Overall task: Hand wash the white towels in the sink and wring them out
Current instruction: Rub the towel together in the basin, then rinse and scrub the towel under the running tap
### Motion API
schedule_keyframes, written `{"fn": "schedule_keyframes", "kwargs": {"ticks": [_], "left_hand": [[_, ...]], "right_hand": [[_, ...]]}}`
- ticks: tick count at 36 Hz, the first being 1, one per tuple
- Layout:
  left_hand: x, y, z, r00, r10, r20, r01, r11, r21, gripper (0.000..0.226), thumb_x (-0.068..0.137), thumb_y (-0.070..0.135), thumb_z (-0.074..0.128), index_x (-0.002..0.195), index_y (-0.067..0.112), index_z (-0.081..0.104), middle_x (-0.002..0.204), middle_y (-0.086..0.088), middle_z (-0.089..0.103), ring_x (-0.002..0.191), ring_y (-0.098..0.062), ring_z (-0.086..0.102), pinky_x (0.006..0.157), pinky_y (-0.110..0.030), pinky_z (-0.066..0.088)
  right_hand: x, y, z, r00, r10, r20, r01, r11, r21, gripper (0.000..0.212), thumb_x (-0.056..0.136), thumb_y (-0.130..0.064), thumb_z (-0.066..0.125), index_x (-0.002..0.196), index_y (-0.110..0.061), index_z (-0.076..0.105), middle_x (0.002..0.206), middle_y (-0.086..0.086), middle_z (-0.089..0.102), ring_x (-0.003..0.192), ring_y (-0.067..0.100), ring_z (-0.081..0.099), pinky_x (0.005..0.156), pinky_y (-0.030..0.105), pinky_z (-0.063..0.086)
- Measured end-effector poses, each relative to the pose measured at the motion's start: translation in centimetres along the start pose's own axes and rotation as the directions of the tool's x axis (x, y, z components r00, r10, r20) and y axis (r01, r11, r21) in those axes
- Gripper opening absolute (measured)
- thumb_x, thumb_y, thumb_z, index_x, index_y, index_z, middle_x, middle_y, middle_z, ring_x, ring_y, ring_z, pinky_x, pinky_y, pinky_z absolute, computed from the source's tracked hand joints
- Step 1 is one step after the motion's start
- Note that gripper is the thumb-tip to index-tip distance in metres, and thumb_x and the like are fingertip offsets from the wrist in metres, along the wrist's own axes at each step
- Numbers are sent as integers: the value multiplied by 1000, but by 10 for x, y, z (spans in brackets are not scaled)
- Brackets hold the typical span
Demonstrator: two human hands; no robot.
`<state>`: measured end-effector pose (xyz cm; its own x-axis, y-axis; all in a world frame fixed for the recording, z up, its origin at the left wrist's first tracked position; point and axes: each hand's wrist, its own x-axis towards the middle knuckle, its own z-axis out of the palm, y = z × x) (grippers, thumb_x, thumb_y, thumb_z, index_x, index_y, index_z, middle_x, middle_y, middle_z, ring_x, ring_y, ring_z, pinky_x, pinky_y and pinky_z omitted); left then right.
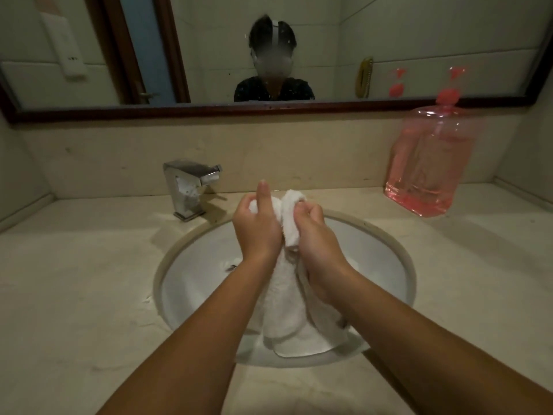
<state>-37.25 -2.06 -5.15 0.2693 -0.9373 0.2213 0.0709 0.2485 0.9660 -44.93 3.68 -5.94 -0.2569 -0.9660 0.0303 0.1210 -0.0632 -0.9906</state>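
Worktop [74, 280]: pale stone around the round white sink [194, 265] beneath your hands.
Left hand [257, 227]: grips the bunched terry towel [284, 310], one finger straight.
Right hand [315, 238]: grips it alongside; fingertips hidden.

Bare counter [74, 280] left; faucet [187, 187] (rear-left) and soap bottle [431, 163] right.

1. A bathroom; a round white ceramic sink [194, 265] is sunk into a beige stone table [74, 280];
2. a square chrome tap [185, 187] stands at the sink's back rim;
3. a wide dark-wood-framed mirror [209, 110] hangs above, reflecting pale wall tiles [434, 25] and a brown-framed blue door [143, 46];
4. a clear plastic pump bottle of pink liquid [428, 163] stands on the table.
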Motion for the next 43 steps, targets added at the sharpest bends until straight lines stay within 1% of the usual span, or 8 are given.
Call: {"fn": "schedule_keyframes", "kwargs": {"ticks": [5, 15, 20, 27, 32, 36, 40, 43], "left_hand": [[5, 2, -6, 999, -40, -10, 40, 999, -14, 40, 107, 51, 54, 77, 25, 60, 76, 8, 67, 68, -3, 61, 59, -16, 45], [-12, 4, -3, 928, -177, 328, 215, 973, -85, 54, 109, 52, 46, 109, 8, 76, 97, -6, 81, 92, -19, 78, 74, -27, 61], [-12, 11, -8, 936, -26, 351, -1, 997, 75, 43, 106, 56, 50, 90, 22, 73, 85, 5, 77, 84, -12, 73, 78, -31, 58], [24, 1, -51, 941, -283, 188, 252, 953, 170, 112, 58, 101, 45, 132, 19, 65, 120, -3, 75, 109, -27, 72, 103, -53, 55], [41, 12, -79, 780, -581, 232, 563, 814, 146, 130, 58, 113, 21, 124, 14, 75, 116, -15, 78, 108, -38, 73, 99, -54, 58], [51, 9, -96, 747, -621, 239, 646, 763, -35, 109, 79, 101, 24, 121, 14, 75, 114, -18, 78, 109, -40, 73, 97, -55, 59], [71, -16, -113, 854, -516, -63, 511, 856, -82, 85, 91, 86, 37, 129, 18, 70, 120, -9, 74, 108, -34, 70, 99, -52, 58], [73, -10, -118, 909, -386, -157, 390, 921, -5, 64, 104, 72, 34, 121, 21, 68, 118, -5, 71, 108, -30, 67, 101, -49, 55]], "right_hand": [[-1, 3, 2, 997, -51, 59, 54, 998, -42, 33, 116, -48, 30, 141, -30, 44, 112, -7, 64, 95, 2, 64, 58, 10, 49], [20, -4, -8, 999, 26, -37, -24, 999, 39, 33, 111, -56, 43, 133, -32, 43, 119, 9, 71, 102, 22, 75, 86, 43, 64], [28, -1, -18, 993, 75, -90, -65, 992, 109, 25, 109, -52, 49, 126, -35, 56, 121, 9, 74, 106, 28, 76, 94, 53, 63], [32, -5, 4, 973, 227, 47, -227, 898, 376, 59, 101, -60, 61, 131, -10, 73, 123, 20, 76, 114, 39, 74, 103, 55, 58], [44, -6, 41, 933, 319, 168, -358, 865, 350, 53, 105, -51, 58, 80, -9, 79, 80, 13, 75, 75, 30, 75, 80, 41, 58], [57, -4, 65, 917, 371, 148, -396, 894, 211, 48, 104, -51, 59, 92, -10, 80, 89, 11, 76, 84, 28, 73, 86, 39, 59], [82, 1, 82, 944, 328, -31, -324, 906, -273, 69, 105, -64, 36, 139, -12, 65, 124, 11, 74, 108, 33, 71, 101, 49, 58], [95, -13, 94, 989, 148, -26, -143, 871, -471, 56, 115, -50, 27, 144, -12, 57, 124, 7, 60, 107, 24, 60, 98, 41, 51]]}}
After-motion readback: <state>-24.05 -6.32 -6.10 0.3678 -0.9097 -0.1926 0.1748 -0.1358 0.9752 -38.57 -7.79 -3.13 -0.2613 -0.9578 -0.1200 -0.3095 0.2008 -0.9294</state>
